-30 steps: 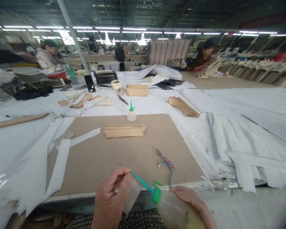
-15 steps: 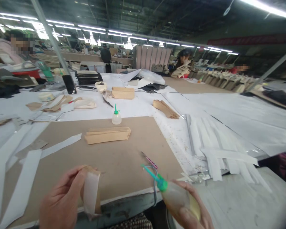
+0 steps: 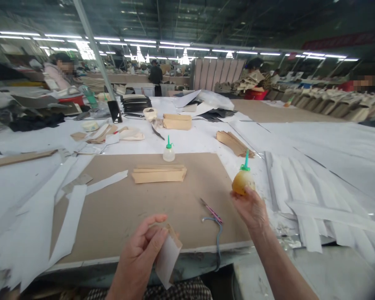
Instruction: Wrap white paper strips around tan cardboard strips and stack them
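Observation:
In my left hand (image 3: 143, 254) is a folded strip (image 3: 168, 258), white on the face toward me with a tan edge, pinched between thumb and fingers above the table's front edge. My right hand (image 3: 251, 206) grips the base of a squeeze bottle (image 3: 243, 181) with amber liquid and a green nozzle, held upright at the right side of the brown board (image 3: 156, 208). Between the hands lie pink-handled snips (image 3: 211, 210) with a blue cord (image 3: 218, 237). A stack of tan strips (image 3: 159, 174) rests farther back on the board.
A second squeeze bottle (image 3: 168, 152) stands at the board's back edge. White strips (image 3: 306, 212) are piled to the right, and more white strips (image 3: 70, 221) lie left. Tan pieces (image 3: 233, 143) sit beyond the board. A metal pole (image 3: 95, 50) rises at back left; several people work farther off.
My right hand has swung the bottle up and away from me, from tilted to upright. The left hand still holds the strip, now turned at a slant. The view has shifted left.

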`<state>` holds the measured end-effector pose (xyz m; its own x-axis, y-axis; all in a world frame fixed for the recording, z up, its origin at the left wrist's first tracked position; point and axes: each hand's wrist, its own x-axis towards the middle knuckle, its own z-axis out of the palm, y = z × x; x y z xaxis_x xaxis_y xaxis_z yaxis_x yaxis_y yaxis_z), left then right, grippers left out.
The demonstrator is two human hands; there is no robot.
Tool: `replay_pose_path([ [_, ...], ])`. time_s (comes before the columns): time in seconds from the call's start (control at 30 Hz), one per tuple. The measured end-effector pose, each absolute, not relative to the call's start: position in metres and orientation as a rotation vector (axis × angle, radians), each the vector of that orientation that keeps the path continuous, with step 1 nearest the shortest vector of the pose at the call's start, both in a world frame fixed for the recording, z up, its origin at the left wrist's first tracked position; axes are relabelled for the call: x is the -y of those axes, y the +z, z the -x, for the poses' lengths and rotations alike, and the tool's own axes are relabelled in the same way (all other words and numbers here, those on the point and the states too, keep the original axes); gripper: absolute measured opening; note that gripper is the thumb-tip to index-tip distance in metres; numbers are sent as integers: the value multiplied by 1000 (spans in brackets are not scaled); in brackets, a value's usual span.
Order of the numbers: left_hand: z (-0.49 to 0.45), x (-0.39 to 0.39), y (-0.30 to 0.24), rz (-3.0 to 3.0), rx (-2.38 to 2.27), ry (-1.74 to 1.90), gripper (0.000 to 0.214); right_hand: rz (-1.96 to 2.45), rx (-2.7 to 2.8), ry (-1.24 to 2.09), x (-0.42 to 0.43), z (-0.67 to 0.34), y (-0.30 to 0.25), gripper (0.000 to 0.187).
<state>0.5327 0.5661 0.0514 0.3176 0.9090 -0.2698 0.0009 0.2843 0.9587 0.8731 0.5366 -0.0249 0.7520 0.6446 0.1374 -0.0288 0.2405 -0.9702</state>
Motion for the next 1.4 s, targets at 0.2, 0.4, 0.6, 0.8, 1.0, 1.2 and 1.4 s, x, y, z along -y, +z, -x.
replay_pose_path([
  [0.2,-531,-562,53,-1144,-1045,815,56,1516,703,360,-554,-898,-31,56],
  [0.4,-530,-560,53,-1205,-1027,814,57,1939,793,151,-546,-907,-42,82],
  [0.6,-528,-560,54,-1191,-1037,853,49,2071,880,-17,-509,-871,-34,71],
  [0.8,-538,-558,58,-874,-814,695,41,1579,1115,575,-478,-748,9,29],
  [1.0,-539,-557,53,-724,-667,607,46,1030,966,1203,-501,-686,36,28],
  [1.2,-533,-559,49,-738,-692,587,46,880,822,1290,-513,-675,33,22],
  [1.4,-515,-567,46,-1127,-849,762,39,1033,1011,1100,-513,-678,46,14],
])
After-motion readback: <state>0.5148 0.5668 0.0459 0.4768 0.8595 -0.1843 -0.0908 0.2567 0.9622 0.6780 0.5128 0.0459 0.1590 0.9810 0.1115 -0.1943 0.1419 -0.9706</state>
